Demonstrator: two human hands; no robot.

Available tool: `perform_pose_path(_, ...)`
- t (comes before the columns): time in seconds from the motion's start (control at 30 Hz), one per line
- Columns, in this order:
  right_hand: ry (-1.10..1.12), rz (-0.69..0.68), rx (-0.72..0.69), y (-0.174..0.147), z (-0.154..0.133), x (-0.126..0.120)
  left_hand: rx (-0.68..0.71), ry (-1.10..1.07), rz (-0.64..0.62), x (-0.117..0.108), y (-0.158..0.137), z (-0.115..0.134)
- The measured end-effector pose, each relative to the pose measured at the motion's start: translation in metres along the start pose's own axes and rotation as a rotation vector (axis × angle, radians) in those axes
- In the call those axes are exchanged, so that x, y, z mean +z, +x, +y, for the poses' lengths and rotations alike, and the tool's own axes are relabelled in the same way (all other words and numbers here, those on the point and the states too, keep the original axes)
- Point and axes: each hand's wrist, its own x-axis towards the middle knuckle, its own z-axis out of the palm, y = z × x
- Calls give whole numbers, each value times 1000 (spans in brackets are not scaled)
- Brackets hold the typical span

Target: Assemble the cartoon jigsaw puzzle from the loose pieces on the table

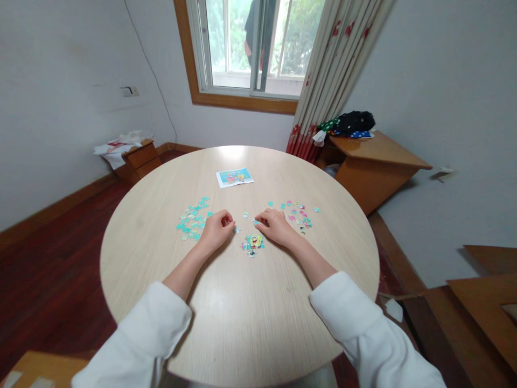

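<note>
My left hand point(218, 230) rests by the table's middle with thumb and fingers pinched together. A small puzzle piece point(237, 229) lies right at its fingertips; whether the fingers hold it or another piece I cannot make out. My right hand point(275, 224) pinches a small light-blue puzzle piece point(254, 221) between thumb and forefinger. Between the hands, nearer to me, is a joined cluster of puzzle pieces point(254, 242) showing a yellow cartoon face. One loose piece point(245, 215) lies beyond, between both hands.
Turquoise and pale pieces point(193, 220) are spread left of my left hand. Pink, blue and mixed pieces point(299, 212) lie on the right. A printed picture sheet point(234, 177) is farther back on the round wooden table point(242, 323). A wooden cabinet point(375, 156) holding cloths stands behind right.
</note>
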Motion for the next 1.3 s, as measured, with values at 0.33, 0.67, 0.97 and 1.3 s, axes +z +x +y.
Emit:
perform_pose_path(0.33, -10, -22, 7, 0, -2, 0, 21, 19, -9, 1, 0, -2)
perform_pose_path(0.67, 0, -44, -26, -3, -5, -2, 9, 22, -28, 0, 0, -2)
perform_pose_path(0.97, 37, 16, -66, -1, -3, 6, 10, 19, -39, 2, 0, 0)
perform_pose_path(1.3, 60, 31, -104, -1, 0, 9, 28, 36, -39, 3, 2, -2)
